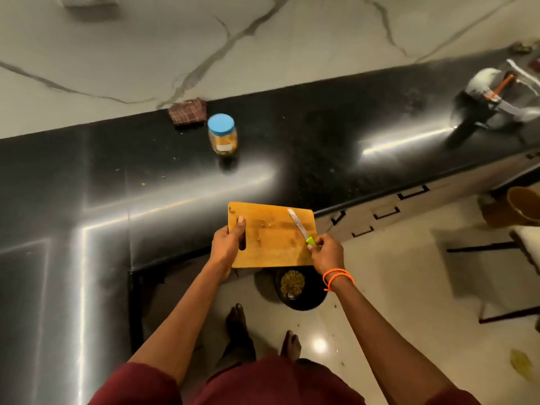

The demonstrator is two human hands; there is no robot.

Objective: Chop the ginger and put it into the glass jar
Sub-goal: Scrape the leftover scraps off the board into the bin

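My left hand [229, 244] grips the left edge of a wooden cutting board [274, 244], thumb on top, holding it out past the counter edge. My right hand [325, 252] holds a green-handled knife [299, 226] whose blade lies across the board's right side. A few small ginger scraps [264, 226] cling to the board. The glass jar [222, 134], with a blue lid on and yellowish contents inside, stands far back on the black counter [306, 147].
A black bin [301, 287] with peelings inside sits on the floor under the board. A folded brown cloth [188, 114] lies behind the jar. A kitchen appliance [491, 97] stands at the far right. Chairs stand on the right floor.
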